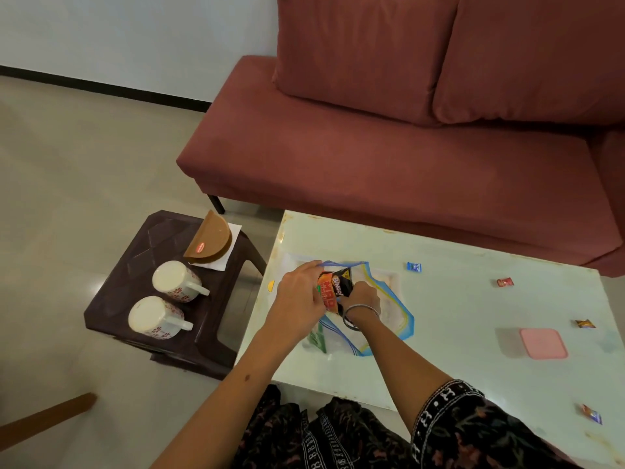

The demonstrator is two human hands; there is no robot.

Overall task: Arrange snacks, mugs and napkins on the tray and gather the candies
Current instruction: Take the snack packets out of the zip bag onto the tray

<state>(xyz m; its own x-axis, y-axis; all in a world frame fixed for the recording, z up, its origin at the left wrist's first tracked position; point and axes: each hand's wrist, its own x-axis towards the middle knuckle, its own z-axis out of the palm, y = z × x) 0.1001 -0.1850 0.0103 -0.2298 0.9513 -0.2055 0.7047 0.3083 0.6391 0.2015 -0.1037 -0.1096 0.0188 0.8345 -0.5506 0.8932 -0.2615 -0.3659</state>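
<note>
On the pale table lies a white tray [399, 319] with a blue and yellow rim. Over it, my left hand [297, 296] and my right hand [363, 297] both grip an orange and black snack packet [333, 286]. A green packet [316, 340] lies on the tray under my left forearm. Two white floral mugs [176, 280] [154, 318] stand on a dark stool at the left. Behind them is a brown napkin holder [211, 242] with white napkins [226, 257]. Wrapped candies lie scattered on the table: blue [413, 266], red [505, 282], brown [584, 323] and orange-blue [592, 414].
A pink lidded box [542, 343] sits on the table [473, 299] at the right. A red sofa [389, 147] stands just behind the table. The dark plastic stool [142, 245] stands to the table's left. A wooden bar [44, 418] shows at the lower left. A small yellow piece [270, 286] lies by the table's left edge.
</note>
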